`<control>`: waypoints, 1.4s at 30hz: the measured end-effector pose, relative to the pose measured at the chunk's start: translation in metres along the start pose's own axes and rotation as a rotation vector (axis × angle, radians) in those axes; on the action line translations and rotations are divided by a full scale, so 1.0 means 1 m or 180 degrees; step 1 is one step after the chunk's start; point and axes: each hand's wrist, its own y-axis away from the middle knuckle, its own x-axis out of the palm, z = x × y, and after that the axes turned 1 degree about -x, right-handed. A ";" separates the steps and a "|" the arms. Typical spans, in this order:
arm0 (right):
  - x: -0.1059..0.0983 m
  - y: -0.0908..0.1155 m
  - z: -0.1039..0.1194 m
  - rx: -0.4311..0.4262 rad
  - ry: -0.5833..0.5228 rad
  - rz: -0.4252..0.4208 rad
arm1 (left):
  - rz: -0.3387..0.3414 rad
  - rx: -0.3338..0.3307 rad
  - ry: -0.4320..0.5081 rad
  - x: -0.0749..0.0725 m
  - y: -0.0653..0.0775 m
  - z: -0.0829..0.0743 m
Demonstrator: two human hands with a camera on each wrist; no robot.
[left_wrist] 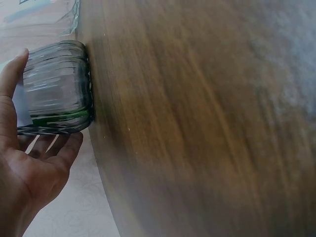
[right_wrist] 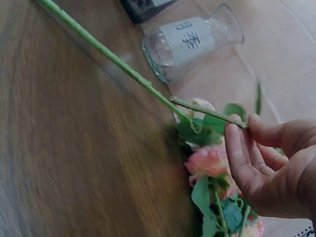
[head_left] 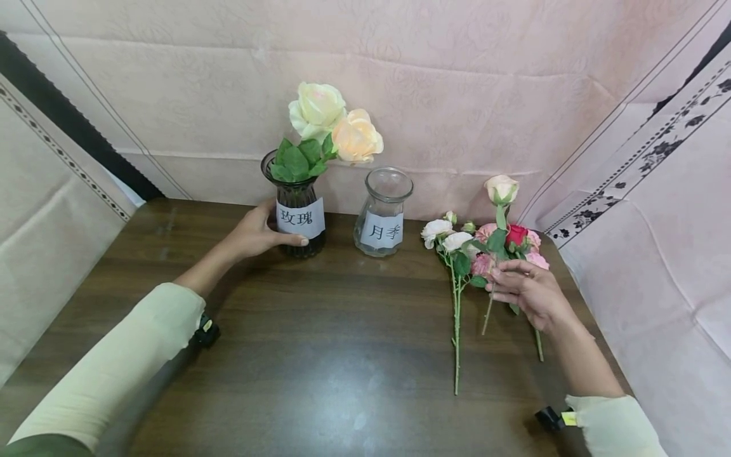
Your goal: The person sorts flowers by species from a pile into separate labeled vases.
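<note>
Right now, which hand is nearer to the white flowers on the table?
The right hand: it is just right of the white flowers, holding a pale rose. The left hand is well to their left, gripping the dark vase.

Dark vase (head_left: 292, 195): "玫瑰" (head_left: 297, 218); clear vase (head_left: 386, 207): "月季" (head_left: 384, 232).

Left hand (head_left: 258, 233) seems cupped; right hand (head_left: 530, 293) pinches.

Two vases (head_left: 297, 194) stood, one in the left hand (head_left: 257, 235); two roses (head_left: 316, 113) showed above it; the right hand (head_left: 528, 293) held one pale rose (head_left: 502, 190).
</note>
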 end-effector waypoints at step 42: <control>0.131 -0.032 0.008 -0.0944 -0.0754 -0.0358 | 0.0023 -0.0006 -0.0098 0.000 0.000 -0.001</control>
